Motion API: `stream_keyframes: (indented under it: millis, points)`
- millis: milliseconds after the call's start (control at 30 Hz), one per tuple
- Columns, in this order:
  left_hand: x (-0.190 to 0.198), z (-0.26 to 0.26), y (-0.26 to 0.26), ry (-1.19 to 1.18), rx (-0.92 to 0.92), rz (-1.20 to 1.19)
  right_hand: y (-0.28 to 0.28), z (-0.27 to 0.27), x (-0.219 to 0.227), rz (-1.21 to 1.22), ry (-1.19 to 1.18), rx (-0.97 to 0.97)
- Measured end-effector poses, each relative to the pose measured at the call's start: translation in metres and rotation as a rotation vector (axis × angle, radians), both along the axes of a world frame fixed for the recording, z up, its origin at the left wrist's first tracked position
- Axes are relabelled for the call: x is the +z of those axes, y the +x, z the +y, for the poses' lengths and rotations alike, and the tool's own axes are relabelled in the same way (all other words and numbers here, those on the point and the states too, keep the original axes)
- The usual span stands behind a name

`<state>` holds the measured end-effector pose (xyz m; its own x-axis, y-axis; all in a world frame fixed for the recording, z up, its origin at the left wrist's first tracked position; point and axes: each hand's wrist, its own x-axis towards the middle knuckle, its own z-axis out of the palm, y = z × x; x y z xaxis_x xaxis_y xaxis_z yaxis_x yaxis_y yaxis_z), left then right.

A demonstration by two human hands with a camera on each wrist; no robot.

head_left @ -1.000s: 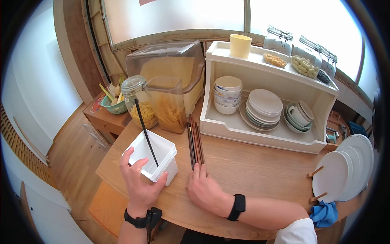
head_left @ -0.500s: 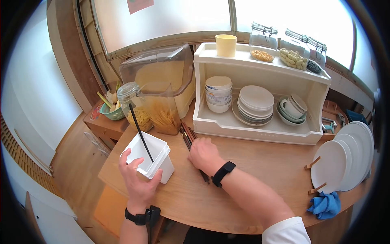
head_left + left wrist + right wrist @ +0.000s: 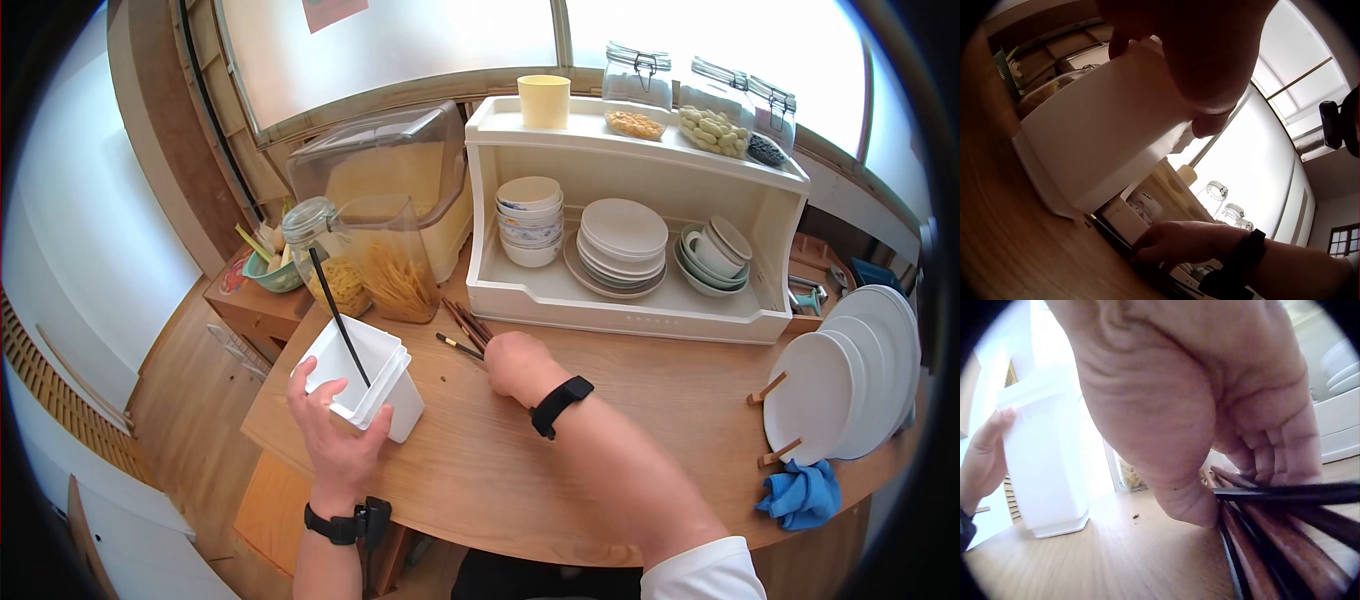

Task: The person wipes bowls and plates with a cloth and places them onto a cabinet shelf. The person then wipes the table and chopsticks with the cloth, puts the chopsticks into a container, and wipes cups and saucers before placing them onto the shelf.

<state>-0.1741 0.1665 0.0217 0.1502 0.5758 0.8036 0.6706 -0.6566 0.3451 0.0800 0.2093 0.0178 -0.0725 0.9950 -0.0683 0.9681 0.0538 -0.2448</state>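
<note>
My left hand [image 3: 335,435] holds a white plastic container [image 3: 402,405] by its near side, thumb on the right and fingers along the left rim. One black stick [image 3: 341,322] leans inside it, sticking out over the back edge. On the table to the right, my right hand [image 3: 522,368] grips a bundle of brown and black chopsticks [image 3: 1310,556], with thumb and fingers around them in the right wrist view. Their far ends poke out past the hand, and one black chopstick [image 3: 460,346] with a pale band angles away from the others.
Behind stand a pasta jar [image 3: 340,285], a clear box of dry pasta [image 3: 395,280] and a lidded bin [image 3: 440,190]. A white shelf [image 3: 630,318] holds bowls and plates. At the right are racked plates [image 3: 810,390] and a blue cloth [image 3: 803,495].
My right hand has gone from the chopsticks' near ends to farther along them and gathered them up; they now lie askew. My left hand still holds the container in the same place.
</note>
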Motion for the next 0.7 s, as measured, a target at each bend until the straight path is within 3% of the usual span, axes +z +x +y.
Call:
stream_keyframes:
  millis: [167,267,333,433,600,700]
  points:
    - [0.001,-0.001,0.000,0.013,0.007,0.012,0.018,-0.013,-0.007,-0.046,0.006,0.054]
    - [0.003,0.000,0.001,0.012,0.000,0.017,0.027,-0.022,-0.009,-0.004,-0.092,-0.061]
    - [0.005,0.000,0.002,0.005,-0.013,0.005,0.034,-0.025,-0.028,-0.161,0.004,-0.162]
    - [0.011,-0.001,0.007,-0.007,-0.040,-0.028,0.046,-0.032,-0.044,-0.241,0.044,-0.128]
    - [0.025,0.000,0.033,0.015,-0.065,-0.006,0.068,-0.063,-0.015,-0.151,0.065,-0.094]
    - [0.026,0.006,0.056,0.032,-0.117,-0.021,0.085,-0.074,-0.028,-0.258,0.239,-0.006]
